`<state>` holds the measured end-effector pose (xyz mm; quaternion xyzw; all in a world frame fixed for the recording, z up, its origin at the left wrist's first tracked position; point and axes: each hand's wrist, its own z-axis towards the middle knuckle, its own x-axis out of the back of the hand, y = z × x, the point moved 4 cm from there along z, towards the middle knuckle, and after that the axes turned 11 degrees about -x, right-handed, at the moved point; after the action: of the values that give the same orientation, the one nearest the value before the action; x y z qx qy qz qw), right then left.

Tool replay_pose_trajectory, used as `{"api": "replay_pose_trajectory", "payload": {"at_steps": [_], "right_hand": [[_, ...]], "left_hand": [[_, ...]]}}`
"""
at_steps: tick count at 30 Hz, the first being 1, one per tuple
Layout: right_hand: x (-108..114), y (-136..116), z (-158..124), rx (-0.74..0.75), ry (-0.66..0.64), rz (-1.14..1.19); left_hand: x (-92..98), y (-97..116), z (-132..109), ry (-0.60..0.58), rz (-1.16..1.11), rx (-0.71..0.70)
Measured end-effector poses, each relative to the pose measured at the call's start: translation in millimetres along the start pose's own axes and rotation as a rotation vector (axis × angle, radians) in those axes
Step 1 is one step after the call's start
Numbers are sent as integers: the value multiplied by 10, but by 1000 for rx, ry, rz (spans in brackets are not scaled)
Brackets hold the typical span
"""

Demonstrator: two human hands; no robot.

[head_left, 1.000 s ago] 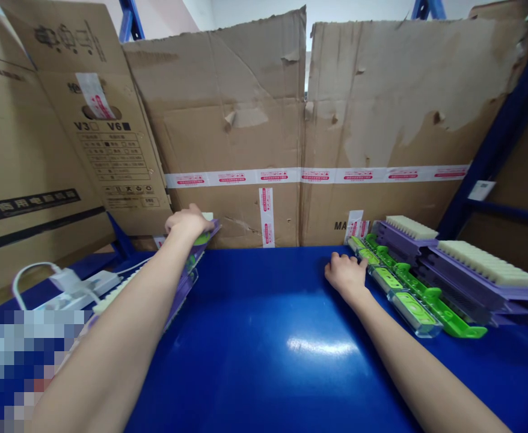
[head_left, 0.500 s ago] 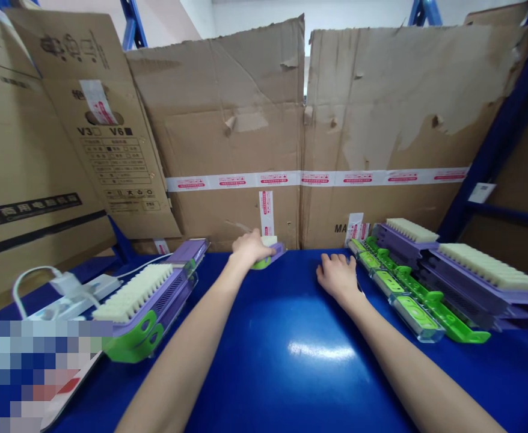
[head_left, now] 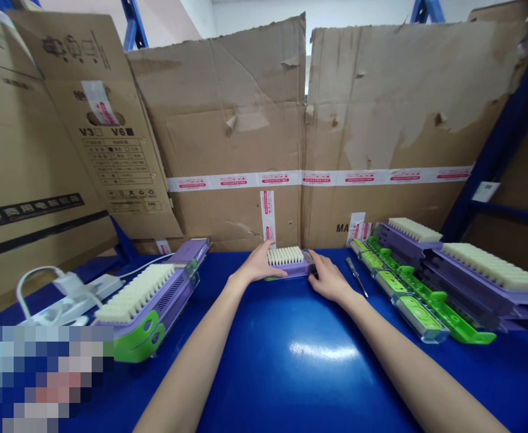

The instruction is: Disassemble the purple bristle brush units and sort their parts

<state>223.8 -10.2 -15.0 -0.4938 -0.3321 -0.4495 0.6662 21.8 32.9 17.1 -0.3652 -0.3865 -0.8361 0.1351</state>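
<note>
A purple brush unit with cream bristles [head_left: 287,261] lies on the blue table [head_left: 282,361] near the cardboard wall. My left hand [head_left: 255,266] grips its left end, fingers curled round it. My right hand [head_left: 327,278] holds its right end. A small screwdriver [head_left: 356,276] lies just right of my right hand on the table.
Another purple and green brush unit [head_left: 144,302] lies at the left, beside a white power strip with cable [head_left: 68,288]. Several stacked brush units [head_left: 444,276] fill the right side. Cardboard boxes [head_left: 300,132] wall off the back and left; a blue rack post [head_left: 498,144] rises at right.
My left hand carried the brush unit from the left stack to the table's middle and set it bristles up. My right hand shifted left onto its other end, uncovering the screwdriver.
</note>
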Motion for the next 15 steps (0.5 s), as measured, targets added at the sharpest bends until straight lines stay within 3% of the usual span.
{"api": "replay_pose_trajectory", "payload": {"at_steps": [6, 15], "right_hand": [[-34, 52, 23, 7, -28, 164], [-51, 100, 84, -25, -109, 451]], "left_hand": [[-22, -134, -114, -50, -236, 126], [52, -7, -185, -244, -468, 149]]}}
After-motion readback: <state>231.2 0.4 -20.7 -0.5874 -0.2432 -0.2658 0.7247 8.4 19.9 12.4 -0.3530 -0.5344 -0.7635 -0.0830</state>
